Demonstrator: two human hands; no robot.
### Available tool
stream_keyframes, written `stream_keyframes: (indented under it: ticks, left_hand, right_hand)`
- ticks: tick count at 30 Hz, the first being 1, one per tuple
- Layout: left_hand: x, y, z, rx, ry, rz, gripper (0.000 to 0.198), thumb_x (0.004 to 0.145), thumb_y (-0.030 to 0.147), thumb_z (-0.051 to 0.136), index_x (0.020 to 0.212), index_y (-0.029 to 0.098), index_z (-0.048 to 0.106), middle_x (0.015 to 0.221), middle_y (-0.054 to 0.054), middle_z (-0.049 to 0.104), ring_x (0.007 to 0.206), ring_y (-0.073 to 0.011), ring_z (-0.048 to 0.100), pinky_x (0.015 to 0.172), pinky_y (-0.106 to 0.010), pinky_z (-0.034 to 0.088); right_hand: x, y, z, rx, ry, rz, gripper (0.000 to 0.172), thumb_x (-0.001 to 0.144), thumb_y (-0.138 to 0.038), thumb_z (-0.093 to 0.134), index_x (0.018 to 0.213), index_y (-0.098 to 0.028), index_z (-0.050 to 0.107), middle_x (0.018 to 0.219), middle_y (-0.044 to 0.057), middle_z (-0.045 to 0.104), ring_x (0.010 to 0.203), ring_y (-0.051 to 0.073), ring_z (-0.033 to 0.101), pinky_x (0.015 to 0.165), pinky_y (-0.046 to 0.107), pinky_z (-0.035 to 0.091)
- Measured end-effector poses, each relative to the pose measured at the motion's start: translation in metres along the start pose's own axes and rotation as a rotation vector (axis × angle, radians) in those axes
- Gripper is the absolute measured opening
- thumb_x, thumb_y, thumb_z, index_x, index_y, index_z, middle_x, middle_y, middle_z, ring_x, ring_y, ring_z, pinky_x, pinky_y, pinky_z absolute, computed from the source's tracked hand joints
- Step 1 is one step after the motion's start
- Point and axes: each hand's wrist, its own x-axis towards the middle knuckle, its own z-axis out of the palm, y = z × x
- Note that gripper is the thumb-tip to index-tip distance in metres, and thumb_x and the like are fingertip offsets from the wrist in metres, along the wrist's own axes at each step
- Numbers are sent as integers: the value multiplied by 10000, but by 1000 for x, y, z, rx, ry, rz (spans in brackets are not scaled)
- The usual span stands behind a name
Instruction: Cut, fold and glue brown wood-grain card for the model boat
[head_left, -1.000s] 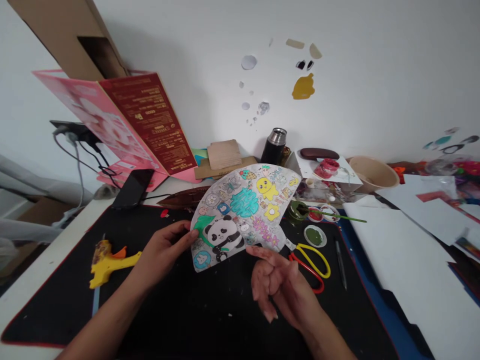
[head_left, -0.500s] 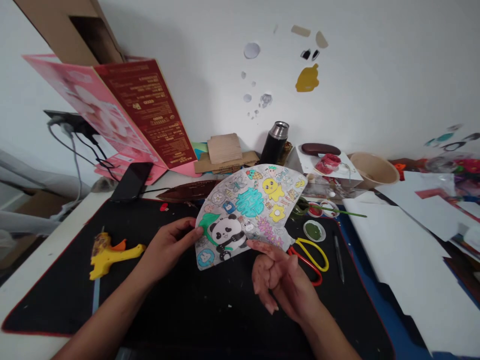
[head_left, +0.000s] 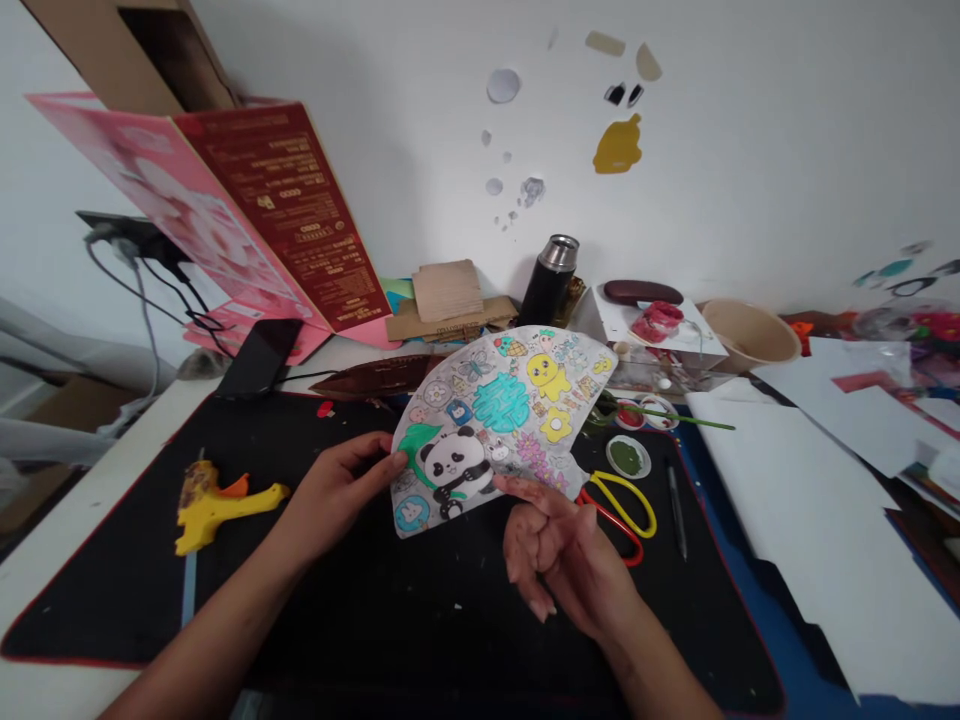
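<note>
A paper fan [head_left: 517,410] decorated with coloured cartoon stickers or drawings is held tilted above the black mat. It shows a panda, a yellow figure, flowers and turquoise lettering. My left hand [head_left: 341,490] pinches its left edge between thumb and fingers. Palm upward, my right hand [head_left: 562,555] is at the fan's lower right edge. Its index finger points at the panda and the other fingers curl loosely apart; whether the fingertip touches the paper I cannot tell. Scissors [head_left: 626,510] with red and yellow handles lie behind that hand, their blades hidden.
A yellow glue gun [head_left: 221,505] lies on the black mat [head_left: 360,640] at left. On the right are a dish of green paint [head_left: 628,457] and a pen [head_left: 677,510]. Behind stand a black flask [head_left: 551,285], a phone [head_left: 262,358] and a pink and red folder [head_left: 285,220]. White sheets [head_left: 795,520] lie at far right.
The view has shifted very slightly. Both hands and the fan stay in nearly the same position.
</note>
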Motion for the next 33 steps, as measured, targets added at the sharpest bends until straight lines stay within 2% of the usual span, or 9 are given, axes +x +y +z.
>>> stream_keyframes:
  ticks: [11,15,23,33]
  left_hand:
    - [0,3,2,9,-4,-8,445,810,633,786,838,190,751,838,-41,712,787,-204,632,702,-278,532]
    - [1,6,2,-12,-11,-9,415,804,607,804,877,199,777,850,-41,746,768,-198,643,692,-275,535]
    - [4,4,1,-153,-5,-31,337,794,543,847,869,219,791,865,-26,753,754,-167,640,688,-253,531]
    - [4,2,0,-404,21,-133,372,709,499,918,825,179,767,803,-24,723,669,-138,622,608,-231,526]
  right_hand:
    - [2,-2,1,-6,2,19,665,993,-722,521,1410,-227,674,818,49,743,425,72,558,367,154,337]
    - [2,-3,1,-17,-14,18,676,995,-726,512,1429,-228,659,831,50,741,434,73,565,369,153,342]
    - [-7,3,7,-108,-149,103,737,981,-744,515,1453,-189,628,826,69,751,463,73,582,416,145,368]
    - [-8,15,4,-135,-110,163,708,979,-735,536,1430,-203,654,812,62,748,454,76,567,403,153,348]
